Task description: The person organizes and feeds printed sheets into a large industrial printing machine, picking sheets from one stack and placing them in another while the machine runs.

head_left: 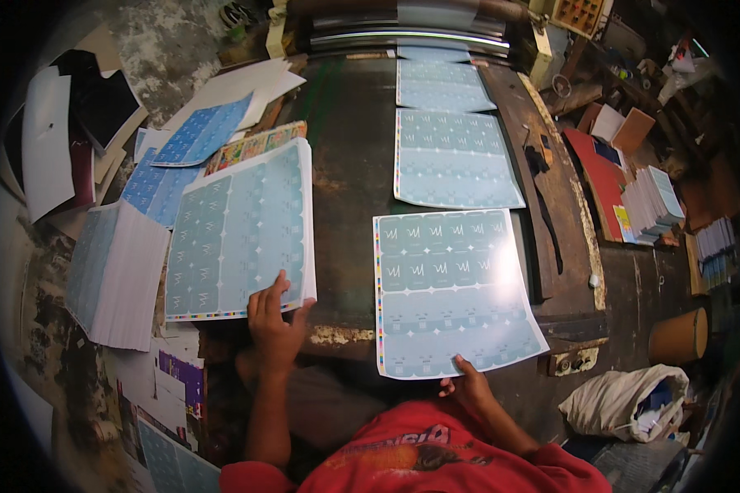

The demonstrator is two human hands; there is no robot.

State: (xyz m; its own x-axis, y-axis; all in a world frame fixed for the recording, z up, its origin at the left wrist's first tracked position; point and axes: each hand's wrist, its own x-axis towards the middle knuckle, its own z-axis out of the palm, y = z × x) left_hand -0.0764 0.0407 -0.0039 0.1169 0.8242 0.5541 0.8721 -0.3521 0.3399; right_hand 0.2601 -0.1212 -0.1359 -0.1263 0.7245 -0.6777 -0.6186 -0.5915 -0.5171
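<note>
My right hand [469, 384] pinches the lower edge of a pale blue-green printed sheet [448, 308], thumb on top and fingers below. This sheet slants over the near edge of a dark machine bed [341, 189]. My left hand [277, 324] rests on the lower right corner of a thick stack of matching printed sheets [230, 246], its fingers stretched out and apart. Farther up the bed lie a second printed sheet [454, 160] and a third printed sheet [442, 85], in line toward the metal rollers [411, 39].
A tall pile of sheets [127, 279] stands left of the stack, with blue printed sheets [201, 131] behind. A dark strap [543, 197] lies along the bed's right side. At right are bundled cards [654, 204], a brown bin [678, 335] and a white sack [625, 403].
</note>
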